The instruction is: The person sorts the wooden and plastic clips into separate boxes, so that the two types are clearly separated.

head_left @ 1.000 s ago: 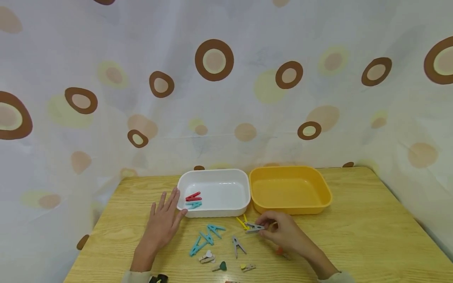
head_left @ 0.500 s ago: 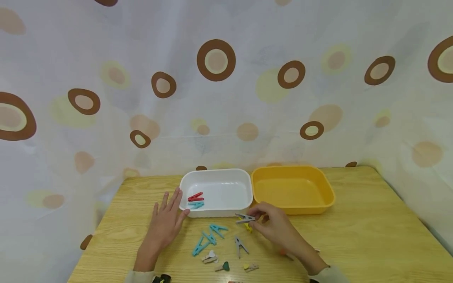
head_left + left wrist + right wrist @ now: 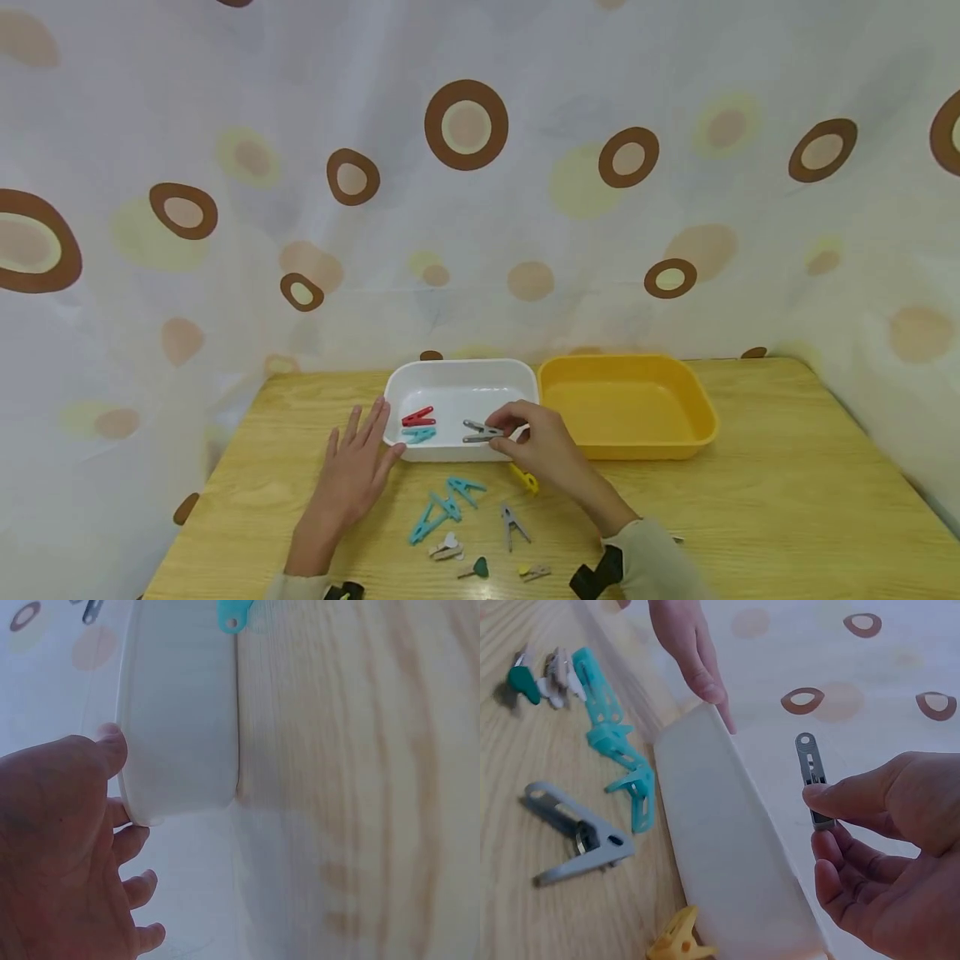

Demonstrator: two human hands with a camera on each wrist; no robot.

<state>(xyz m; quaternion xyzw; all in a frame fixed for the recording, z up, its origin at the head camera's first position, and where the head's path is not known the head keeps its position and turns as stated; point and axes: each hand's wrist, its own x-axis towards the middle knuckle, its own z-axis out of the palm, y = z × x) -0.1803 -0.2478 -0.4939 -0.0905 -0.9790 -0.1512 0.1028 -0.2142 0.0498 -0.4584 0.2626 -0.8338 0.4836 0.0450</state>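
Right now the right hand (image 3: 543, 446) has its grip pinched on a grey clothespin (image 3: 482, 431) over the white tray (image 3: 457, 372).

Thumb and forefinger clamp one end of the clothespin, which hangs above the tray's near right part, over its floor; the wrist view seems to show it clear of the rim. The left hand (image 3: 352, 475) lies flat with its grip apart, fingers straight, thumb touching the tray's left corner. Inside lie a red clothespin (image 3: 417, 416) and a teal clothespin (image 3: 418, 434). A yellow tray (image 3: 630, 404) stands just beside it on the right. On the pale wood-grain tabletop (image 3: 787, 500) near the hands lie teal, yellow and grey pegs. A pale curtain (image 3: 465, 167) with brown rings closes off the space behind.
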